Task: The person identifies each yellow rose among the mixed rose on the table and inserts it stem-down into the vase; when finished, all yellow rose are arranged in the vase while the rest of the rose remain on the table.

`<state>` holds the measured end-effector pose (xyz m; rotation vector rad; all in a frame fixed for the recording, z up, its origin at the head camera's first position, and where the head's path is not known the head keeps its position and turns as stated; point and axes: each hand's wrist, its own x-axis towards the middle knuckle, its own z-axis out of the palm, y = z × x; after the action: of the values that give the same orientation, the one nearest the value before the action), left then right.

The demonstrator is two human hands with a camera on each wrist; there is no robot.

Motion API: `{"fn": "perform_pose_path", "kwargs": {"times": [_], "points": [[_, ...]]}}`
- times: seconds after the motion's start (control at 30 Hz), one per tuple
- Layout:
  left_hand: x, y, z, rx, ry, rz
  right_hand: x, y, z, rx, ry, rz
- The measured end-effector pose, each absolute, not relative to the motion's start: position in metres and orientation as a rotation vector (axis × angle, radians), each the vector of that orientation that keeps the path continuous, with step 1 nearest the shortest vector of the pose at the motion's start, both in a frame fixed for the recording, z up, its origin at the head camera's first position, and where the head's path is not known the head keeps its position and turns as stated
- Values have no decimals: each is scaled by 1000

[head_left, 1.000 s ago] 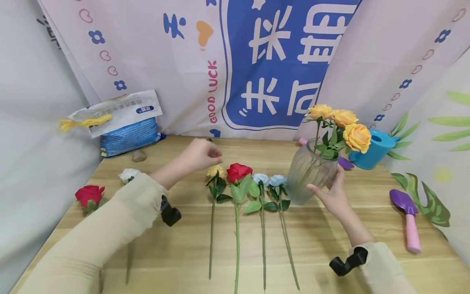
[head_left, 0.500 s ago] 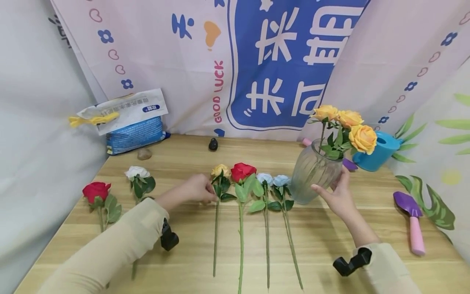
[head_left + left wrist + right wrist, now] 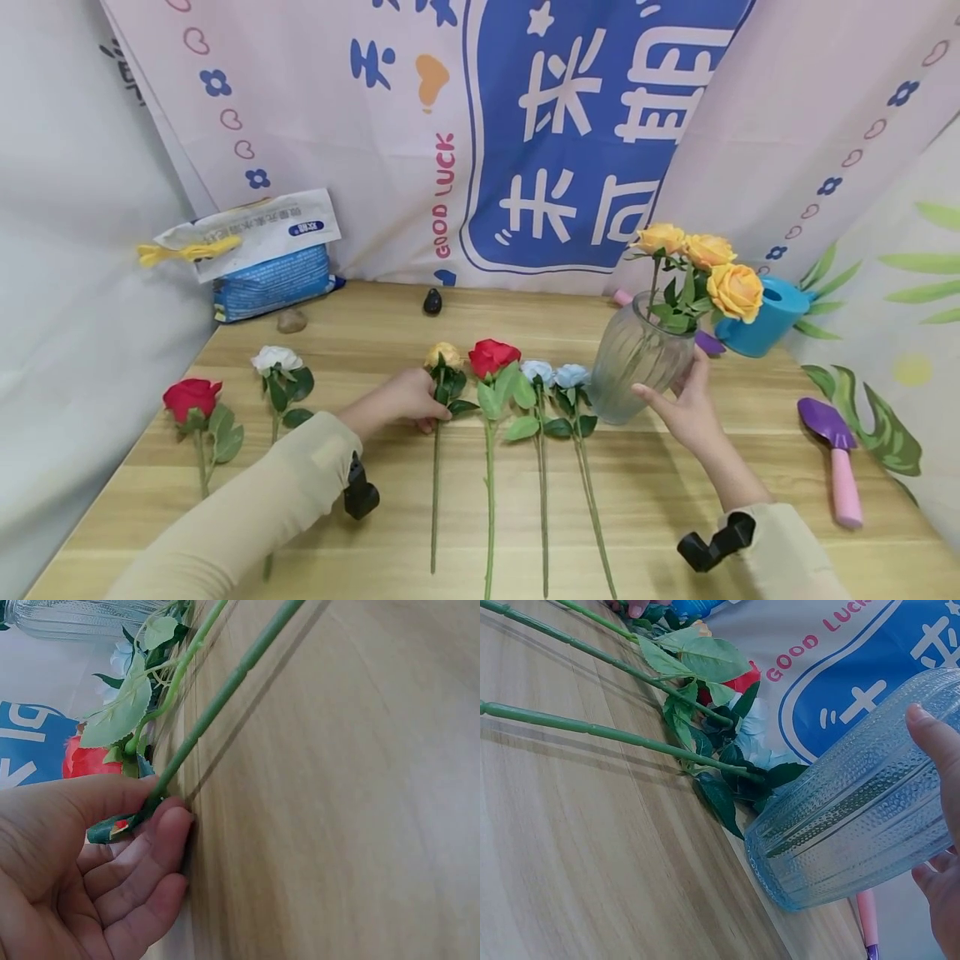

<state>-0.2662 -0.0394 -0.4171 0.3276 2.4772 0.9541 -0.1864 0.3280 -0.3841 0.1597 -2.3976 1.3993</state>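
Note:
My left hand [image 3: 408, 398] pinches the stem of a yellow rose [image 3: 444, 354] just under its flower, between thumb and forefinger. The left wrist view shows its green stem [image 3: 217, 701] running away from the fingertips, close over the table. My right hand [image 3: 688, 408] grips the side of a ribbed clear glass vase [image 3: 637, 360], thumb at the front. The vase leans slightly and holds several yellow roses [image 3: 733, 292]. To the right of the pinched rose lie a red rose [image 3: 492, 358] and two pale blue roses [image 3: 537, 372], close beside the vase.
A red rose [image 3: 192, 398] and a white rose [image 3: 276, 360] lie at left. Behind them are a blue-and-white packet [image 3: 273, 275] and a stone [image 3: 292, 320]. A black pebble [image 3: 432, 302] sits at the back. At right are a blue watering can [image 3: 765, 317] and a purple-pink trowel [image 3: 836, 450].
My left hand has come down from behind the yellow rose's flower to its stem and now pinches it. The right hand stays on the vase.

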Motion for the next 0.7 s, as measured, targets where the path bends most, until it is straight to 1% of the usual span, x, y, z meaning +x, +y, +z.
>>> {"fn": "perform_pose_path", "kwargs": {"times": [0.43,0.7], "points": [[-277,-63,-410,268,2462,1023,-185,328,-387,150,-2400,1420],[-286,-71,-388,303,2457,1151,-184,328,-383,174,-2398,1427]]}}
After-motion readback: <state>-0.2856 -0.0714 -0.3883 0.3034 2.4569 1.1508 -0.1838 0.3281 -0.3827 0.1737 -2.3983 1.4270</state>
